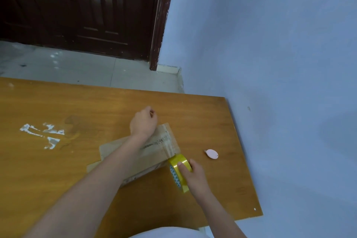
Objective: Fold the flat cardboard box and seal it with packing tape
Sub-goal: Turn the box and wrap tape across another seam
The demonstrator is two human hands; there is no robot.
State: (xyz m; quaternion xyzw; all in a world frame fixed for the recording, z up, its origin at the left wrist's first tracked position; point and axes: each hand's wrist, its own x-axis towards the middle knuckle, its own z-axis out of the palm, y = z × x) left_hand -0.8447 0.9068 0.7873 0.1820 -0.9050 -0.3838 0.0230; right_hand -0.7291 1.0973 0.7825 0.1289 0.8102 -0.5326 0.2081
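Mid-table, toward right edge: box (146, 157) lying on the wood, folded into a low shape, old tape strips running along its far-right end. Sitting on table (58, 170), long axis running near-left to far-right.

Left hand (143, 121) reaching across box, forearm crossing over its top, hand hovering at box's far end. Fingers curling inward, possibly pinching something small at the tips; can't tell what, or whether touching the cardboard.

Right hand (193, 172) gripping tape (178, 170), thumb lying over the roll's yellow outer face, other fingers wrapping behind. Roll standing on edge, touching box's near-right corner. Blue-and-white patterned core showing on the side facing camera.

Lying right of box, well apart from it: small pink oval cutter (212, 154), flat on table, nothing touching it.

Sticking to table far left: torn clear film scraps (42, 135), shiny, well away from both hands.

Butting against table's right side: pale blue wall (270, 44). Showing beyond far table edge: grey tiled floor (77, 67), dark wooden door (87, 6) behind it. Showing at bottom edge: bit of white clothing (170, 233).
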